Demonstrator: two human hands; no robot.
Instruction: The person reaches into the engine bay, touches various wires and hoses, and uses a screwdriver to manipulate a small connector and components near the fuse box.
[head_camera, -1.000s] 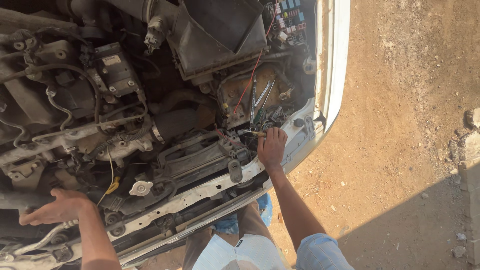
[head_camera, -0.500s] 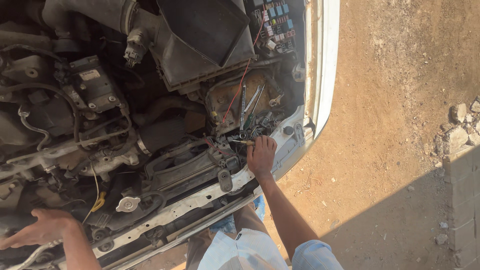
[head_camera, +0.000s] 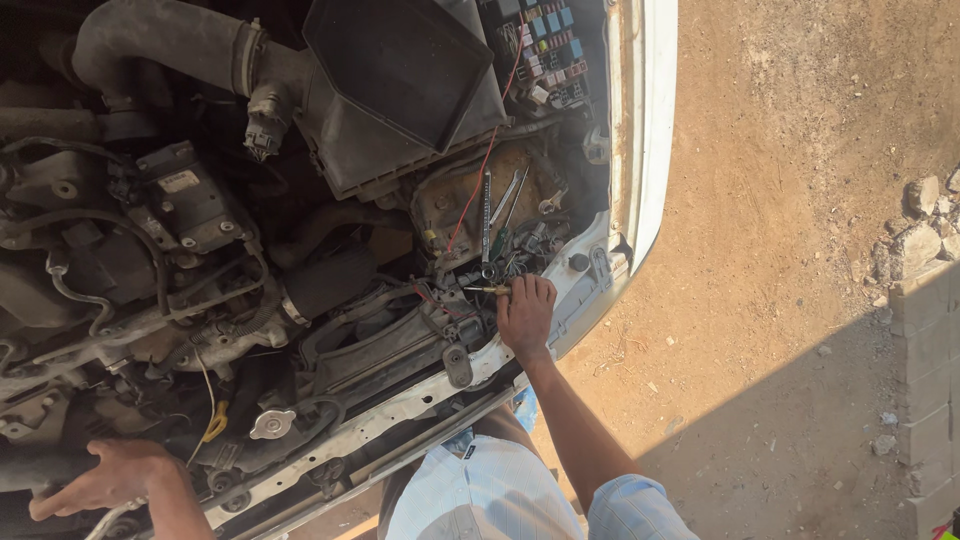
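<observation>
Right hand (head_camera: 525, 312) pinching the small tool (head_camera: 488, 290), left hand (head_camera: 105, 478) braced flat on the frame (head_camera: 380, 425); I'd keep that wrist steady.

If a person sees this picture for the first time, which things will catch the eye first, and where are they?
First comes the open engine bay, with its big black air box at the top centre. Next, the right hand in the middle holds a small brass-coloured tool beside spanners lying in a rusty tray. At the bottom left, the left hand rests on the car's front edge.

Right hand (head_camera: 524, 315) holds a small tool (head_camera: 487, 290); left hand (head_camera: 105, 478) rests on the engine bay (head_camera: 200, 260).
</observation>
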